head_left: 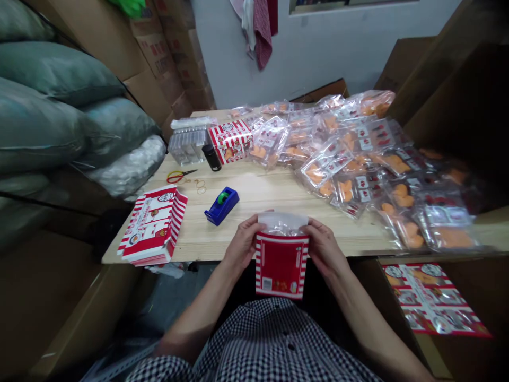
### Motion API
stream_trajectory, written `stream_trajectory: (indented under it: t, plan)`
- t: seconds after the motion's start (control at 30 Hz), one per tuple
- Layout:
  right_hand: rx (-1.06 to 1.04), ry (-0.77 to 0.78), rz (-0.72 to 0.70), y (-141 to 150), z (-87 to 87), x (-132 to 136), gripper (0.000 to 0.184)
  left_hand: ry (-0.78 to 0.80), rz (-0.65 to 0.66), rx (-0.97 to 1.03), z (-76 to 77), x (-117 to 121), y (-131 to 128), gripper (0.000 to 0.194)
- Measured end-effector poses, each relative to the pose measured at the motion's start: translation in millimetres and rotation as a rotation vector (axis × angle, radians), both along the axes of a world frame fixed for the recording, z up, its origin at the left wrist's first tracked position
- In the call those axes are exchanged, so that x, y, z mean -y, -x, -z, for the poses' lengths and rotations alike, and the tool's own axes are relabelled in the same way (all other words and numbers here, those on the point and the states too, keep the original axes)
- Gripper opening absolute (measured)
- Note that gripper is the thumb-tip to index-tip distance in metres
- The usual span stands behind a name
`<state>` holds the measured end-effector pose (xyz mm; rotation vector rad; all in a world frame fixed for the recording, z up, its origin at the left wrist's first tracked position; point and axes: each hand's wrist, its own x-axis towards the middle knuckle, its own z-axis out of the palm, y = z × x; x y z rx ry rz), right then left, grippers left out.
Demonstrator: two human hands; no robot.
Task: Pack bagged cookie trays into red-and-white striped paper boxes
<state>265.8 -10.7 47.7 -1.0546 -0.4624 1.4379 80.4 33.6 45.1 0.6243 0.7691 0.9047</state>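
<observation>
I hold a small red and white striped carton (281, 265) upright over my lap, just in front of the wooden table's edge (238, 249). A clear plastic bag (282, 222) sticks out of its open top. My left hand (242, 245) grips the carton's left top corner, and my right hand (324, 246) grips the right top corner, fingers closed on the carton and the bag's edge.
A blue tape dispenser (221, 205), a stack of flat striped cartons (154, 225), scissors (180, 175), rubber bands, a black cylinder (212, 157) and a filled carton (230, 139) lie on the table. Several clear bags of orange pieces (358, 159) cover its right side. Cardboard boxes and sacks surround it.
</observation>
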Motion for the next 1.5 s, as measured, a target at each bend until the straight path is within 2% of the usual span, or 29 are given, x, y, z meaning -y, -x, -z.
stream_trajectory:
  t: [0.1, 0.23, 0.4, 0.47, 0.6, 0.77, 0.9, 1.0, 1.1, 1.23, 1.3, 1.5]
  plan:
    - [-0.031, 0.129, -0.107, 5.1, 8.5, 27.7, 0.018, 0.180, -0.034, 0.001, 19.4, 27.6, 5.6, 0.030]
    - [0.027, 0.166, -0.132, 7.8, 32.1, 45.3, 0.017, 0.352, -0.017, 0.043, 51.9, 49.6, 13.8, 0.026]
    - [0.006, 0.237, -0.186, 6.1, 63.5, 53.8, 0.016, 0.404, -0.123, -0.034, 79.4, 65.5, 28.2, 0.018]
    - [0.012, 0.218, -0.252, 5.5, 71.0, 61.8, 0.015, 0.355, -0.072, -0.033, 83.1, 75.2, 36.3, 0.018]
    - [0.058, 0.124, -0.336, 5.9, 77.4, 83.1, 0.022, 0.131, 0.155, -0.037, 80.8, 93.8, 52.7, 0.026]
    - [0.177, -0.014, -0.376, 1.5, 75.9, 100.0, 0.027, -0.085, 0.316, -0.163, 79.7, 100.3, 67.4, 0.037]
    - [0.285, -0.172, -0.489, -3.1, 65.2, 103.6, 0.036, -0.160, 0.346, -0.261, 77.5, 96.0, 71.5, 0.038]
    - [0.454, -0.198, -0.488, -0.8, 59.7, 104.5, 0.028, -0.219, 0.351, -0.316, 71.7, 95.1, 69.2, 0.037]
    - [0.552, -0.226, -0.463, 1.2, 63.5, 105.4, 0.025, -0.306, 0.325, -0.380, 68.5, 98.8, 63.3, 0.035]
    - [0.537, -0.275, -0.511, -5.4, 71.5, 104.8, 0.023, -0.370, 0.239, -0.457, 69.5, 102.0, 56.7, 0.022]
    - [0.527, -0.251, -0.536, -10.3, 68.8, 101.3, 0.022, -0.360, 0.280, -0.448, 66.9, 98.3, 55.8, 0.022]
    - [0.596, -0.211, -0.669, -16.4, 45.2, 79.0, 0.022, -0.379, 0.465, -0.387, 47.0, 74.0, 51.5, 0.021]
